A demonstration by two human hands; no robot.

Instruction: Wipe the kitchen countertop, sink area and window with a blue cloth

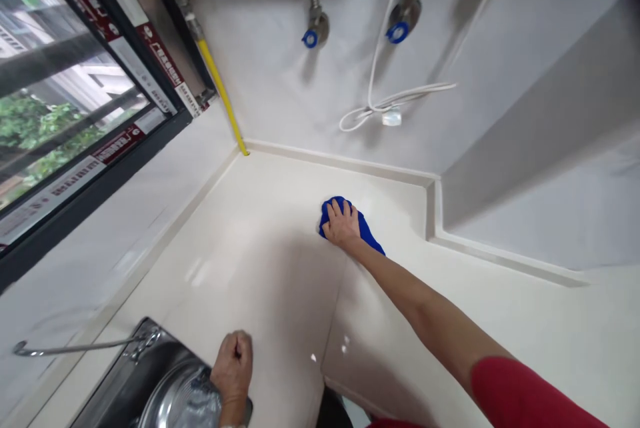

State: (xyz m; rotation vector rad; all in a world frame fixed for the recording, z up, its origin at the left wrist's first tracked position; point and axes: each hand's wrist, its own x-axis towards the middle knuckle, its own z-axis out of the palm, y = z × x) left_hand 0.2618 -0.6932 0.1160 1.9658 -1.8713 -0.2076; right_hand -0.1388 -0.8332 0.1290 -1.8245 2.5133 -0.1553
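Note:
My right hand (343, 223) lies flat on a blue cloth (370, 236), pressing it against the cream countertop (240, 228). Its fingers are spread over the cloth, which sticks out around the fingertips and below the wrist. Curled into a fist, my left hand (235, 365) rests on the counter beside the sink (120, 385). Nothing shows in that fist, though the inside of the fingers is partly hidden. A shiny round metal pot or basin (167, 395) sits in the sink, close to the left wrist.
A chrome faucet (80, 348) reaches over the sink's left side. The yellow gas pipe (220, 95) meets the counter in the back corner. Valves with blue handles (310, 38) and a coiled white cable (370, 111) hang on the wall. A raised lip (340, 165) edges the counter below them.

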